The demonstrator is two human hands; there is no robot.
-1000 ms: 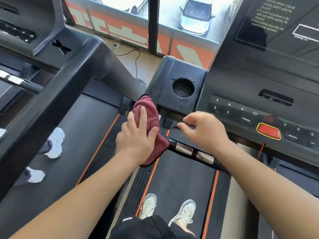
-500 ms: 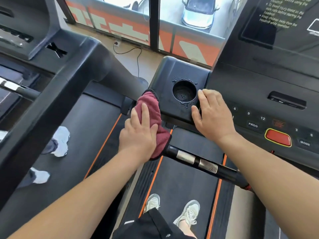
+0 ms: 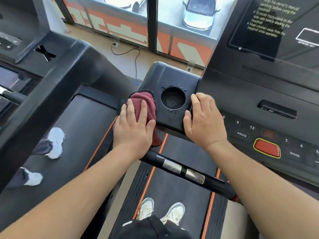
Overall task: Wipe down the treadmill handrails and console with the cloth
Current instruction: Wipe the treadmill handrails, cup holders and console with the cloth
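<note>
On the console's (image 3: 259, 87) left wing, just beside the cup holder (image 3: 173, 99), the fingers (image 3: 144, 109) of my left hand (image 3: 134, 128) lie straight and slightly apart, pressing the cloth (image 3: 146, 100) flat against the black plastic. My thumb sits out to the side, and none of the fingers curls round the fabric. On the other side of the cup holder the right hand (image 3: 205, 121) rests with its fingers (image 3: 200, 100) straight and close together. It holds nothing and looks to be bracing me.

The cloth is dark red and bunched, with one corner hanging loose below my palm. I judge it soft, light and limp. It will drape and fold rather than keep a shape, so a flat palm on the thick middle should drive it best. To lift it, I would pinch that same bunch, not the trailing corner. Water droplets (image 3: 174, 112) ring the cup holder, so it should soak them up and drag a little on the smooth plastic.

By my count there is one cloth, one cup holder and one red button (image 3: 267, 147). One handrail (image 3: 215, 185) crosses below my wrists, carrying two metal plates (image 3: 172, 166). My own two shoes (image 3: 146, 207) stand on the belt. Two more pale shoes (image 3: 55, 144) show on the neighbouring treadmill to my left.
</note>
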